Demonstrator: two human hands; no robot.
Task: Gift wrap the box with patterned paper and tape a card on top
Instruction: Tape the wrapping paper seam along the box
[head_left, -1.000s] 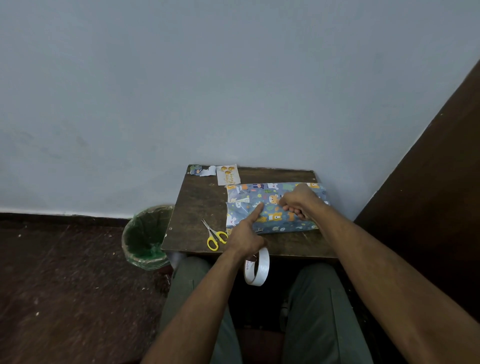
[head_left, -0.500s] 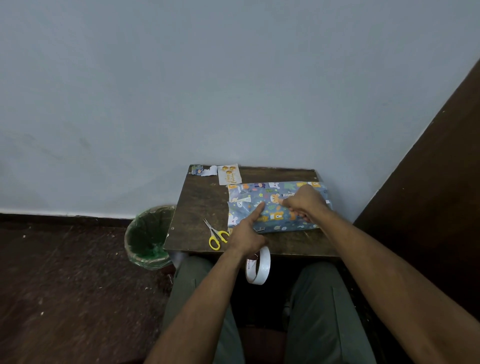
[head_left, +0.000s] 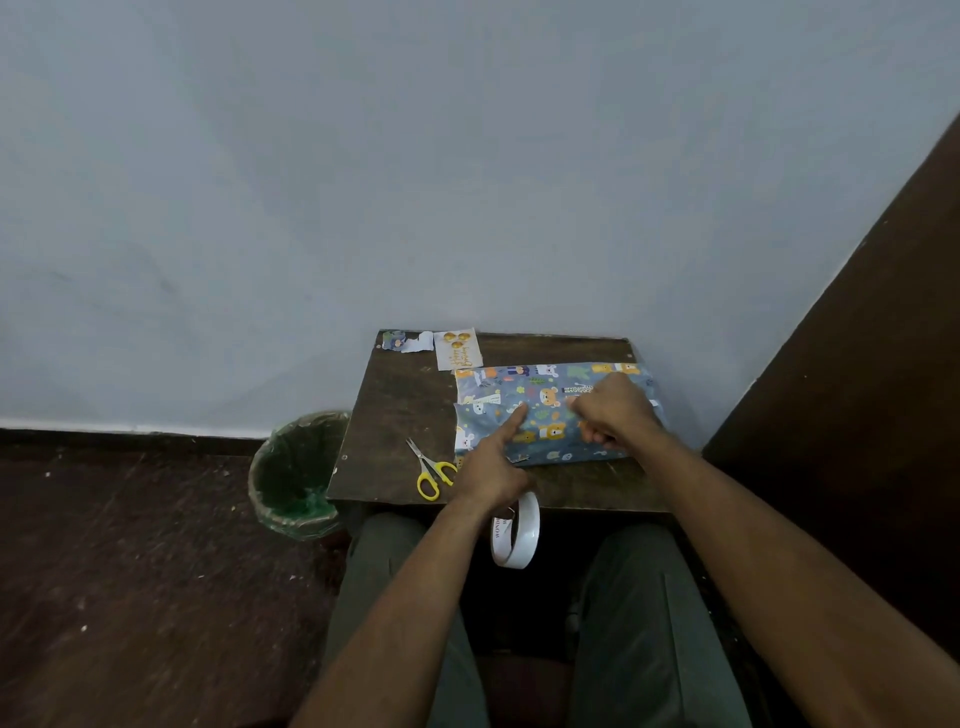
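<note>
Since the earlier frames little has shifted: the right hand (head_left: 613, 413) has slid slightly along the top of the wrapped box (head_left: 553, 413) while the left hand (head_left: 491, 475) keeps its place. The box, covered in blue patterned paper, lies on the right half of the tabletop (head_left: 400, 415), near the wall. The left hand presses its straight forefinger down on the paper seam, its other fingers curled, and a roll of tape (head_left: 514, 530) hangs below it over the tabletop's near edge; whether a finger is hooked through the roll cannot be told. The right hand is clenched on top of the box, apparently pinching paper or a strip of tape, too small to tell which. The step in hand looks like fastening the long seam. The next move likely calls for smoothing the tape flat while the forefinger holds the overlap, then closing the ends. The card (head_left: 458, 349) waits at the tabletop's far edge, just beside a paper scrap (head_left: 408, 341); yellow-handled scissors (head_left: 431, 470) lie near the left hand, and a green-lined bin (head_left: 296, 473) stands on the floor.
</note>
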